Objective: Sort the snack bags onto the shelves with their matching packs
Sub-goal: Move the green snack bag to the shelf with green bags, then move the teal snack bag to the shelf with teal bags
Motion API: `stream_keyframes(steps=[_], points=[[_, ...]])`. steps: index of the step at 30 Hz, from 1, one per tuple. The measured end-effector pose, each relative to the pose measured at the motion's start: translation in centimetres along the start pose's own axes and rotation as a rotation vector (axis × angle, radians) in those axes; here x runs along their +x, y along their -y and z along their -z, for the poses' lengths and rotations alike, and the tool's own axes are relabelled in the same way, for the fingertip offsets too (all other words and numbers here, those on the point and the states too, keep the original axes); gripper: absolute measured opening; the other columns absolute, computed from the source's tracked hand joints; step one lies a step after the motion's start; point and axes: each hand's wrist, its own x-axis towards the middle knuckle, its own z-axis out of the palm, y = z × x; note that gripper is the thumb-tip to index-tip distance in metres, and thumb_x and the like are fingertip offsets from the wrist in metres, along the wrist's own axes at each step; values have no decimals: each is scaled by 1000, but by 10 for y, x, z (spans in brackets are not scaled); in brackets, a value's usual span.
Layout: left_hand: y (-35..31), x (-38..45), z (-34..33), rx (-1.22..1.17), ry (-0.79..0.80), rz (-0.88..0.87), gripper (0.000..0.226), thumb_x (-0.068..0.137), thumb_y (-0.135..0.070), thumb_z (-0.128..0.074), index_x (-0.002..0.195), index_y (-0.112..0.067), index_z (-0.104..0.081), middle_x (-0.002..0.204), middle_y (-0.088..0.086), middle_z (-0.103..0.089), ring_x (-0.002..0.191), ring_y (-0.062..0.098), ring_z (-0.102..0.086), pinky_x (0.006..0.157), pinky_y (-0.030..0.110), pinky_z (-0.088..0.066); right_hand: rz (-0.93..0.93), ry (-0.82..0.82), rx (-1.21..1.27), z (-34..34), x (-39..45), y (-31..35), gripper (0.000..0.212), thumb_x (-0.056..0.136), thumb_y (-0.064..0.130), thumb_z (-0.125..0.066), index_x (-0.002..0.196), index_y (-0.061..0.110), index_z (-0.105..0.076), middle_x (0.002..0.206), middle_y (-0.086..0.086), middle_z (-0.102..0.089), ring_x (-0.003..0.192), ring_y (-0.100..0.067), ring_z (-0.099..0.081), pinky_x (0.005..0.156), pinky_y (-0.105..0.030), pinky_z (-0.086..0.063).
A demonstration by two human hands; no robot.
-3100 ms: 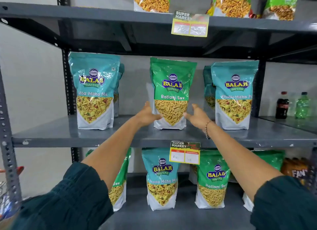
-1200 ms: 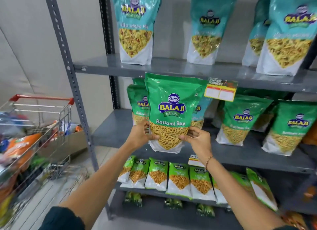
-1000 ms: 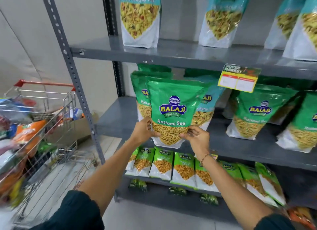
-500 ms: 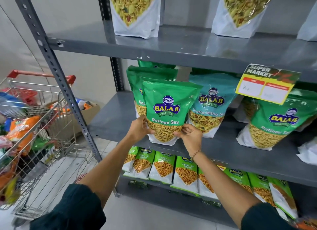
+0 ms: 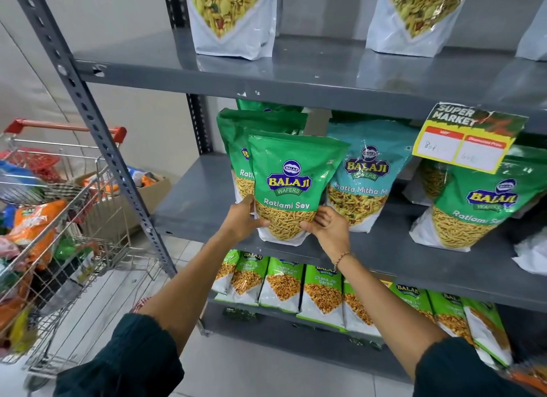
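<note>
Ratlami Sev bag (image 5: 291, 189): green Balaji Wafers pouch, upright, base at the front edge of the middle shelf (image 5: 192, 210); whether the base rests on it I cannot tell. It is held by both hands at its lower corners.
Shopping cart (image 5: 59, 233): far left, beside the rack, wire basket with a red handle, filled with mixed snack packs.
Cardboard box (image 5: 148, 189): on the floor behind the cart, packs inside.
Rack upright (image 5: 88, 115): grey perforated post slanting between cart and shelves.
Left hand (image 5: 242, 222): fingers curled round the bag's lower left edge, thumb on the front.
Matching pack (image 5: 236, 148): second green Ratlami Sev pouch directly behind the held one, touching or nearly so.
Right hand (image 5: 328, 226): pinching the bag's lower right corner, thumb on the front face, a thin bracelet at the wrist.
Khatta Mitha bag (image 5: 367, 177): teal pouch just right of the held bag, on the same shelf.
Lower shelf packs (image 5: 284, 284): row of small green Chana Jor Garam packs beneath.
Price tag (image 5: 467, 139): yellow Super Market label hanging from the upper shelf edge.
Right Ratlami Sev pouch (image 5: 473, 207): green, leaning, far right of the middle shelf.
</note>
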Motion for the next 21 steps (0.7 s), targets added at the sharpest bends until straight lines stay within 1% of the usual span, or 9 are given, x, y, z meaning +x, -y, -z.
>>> stream_keyframes(steps=[3, 6, 9, 12, 14, 16, 17, 19, 21], points=[[-6, -12, -4, 101, -129, 9, 59, 74, -26, -75, 117, -3, -42, 118, 21, -61, 107, 37, -58, 87, 44, -47, 4, 14, -56, 0, -10, 6, 46, 67, 3, -77, 109, 8, -57, 110, -8, -65, 101, -19, -62, 86, -20, -51], [-19, -34, -14, 101, -272, -18, 34, 81, -26, -67, 100, -3, -50, 98, 20, -67, 89, 35, -62, 71, 39, -44, 4, -60, -99, 6, -23, 8, 46, 69, 6, -76, 110, 6, -57, 107, -9, -65, 98, -19, -63, 91, -31, -50], [-36, -50, -36, 40, -140, -163, 17, 85, -22, -62, 91, -6, -59, 90, 17, -71, 83, 30, -65, 69, 33, -49, -11, -174, -169, 24, -34, 1, 27, 70, 4, -73, 93, 16, -65, 93, -7, -70, 87, -19, -67, 90, -41, -54], [-64, -55, -68, 75, -7, -353, 21, 85, -16, -60, 102, -4, -63, 105, 17, -70, 97, 31, -64, 81, 34, -49, -44, -265, -218, 55, -39, -10, 26, 72, 9, -71, 68, 34, -66, 74, 6, -71, 77, -16, -69, 88, -47, -54], [-85, -52, -90, 143, 98, -391, 40, 87, -21, -58, 122, -3, -53, 124, 18, -60, 113, 32, -55, 91, 33, -41, -63, -327, -217, 78, -37, -13, 24, 74, 11, -70, 65, 33, -66, 69, 6, -69, 74, -15, -68, 88, -49, -54], [-102, -45, -114, 117, 229, -331, 65, 88, -26, -56, 141, -3, -25, 147, 17, -36, 133, 31, -36, 105, 31, -30, -62, -385, -231, 100, -33, -10, 16, 75, 12, -69, 70, 27, -67, 70, 3, -69, 70, -10, -66, 91, -47, -52], [-109, -40, -124, 39, 265, -277, 76, 88, -25, -56, 144, -2, -11, 153, 16, -22, 140, 29, -25, 109, 28, -23, -58, -405, -233, 109, -29, -9, 10, 75, 11, -69, 74, 21, -69, 74, -3, -71, 70, -7, -64, 91, -46, -52], [-122, -26, -141, -135, 225, -149, 88, 88, -21, -57, 143, 1, 7, 157, 15, -2, 145, 25, -8, 110, 18, -9, -52, -419, -217, 125, -18, -6, 6, 76, 7, -67, 82, 9, -69, 87, -16, -73, 71, -11, -63, 88, -42, -54], [-132, -7, -151, -220, 152, 4, 90, 90, -23, -53, 141, 4, 16, 157, 17, 10, 146, 27, 3, 117, 26, -2, -69, -363, -230, 138, -3, -4, 17, 77, 8, -67, 93, 5, -66, 96, -17, -70, 84, -20, -65, 87, -37, -53]])
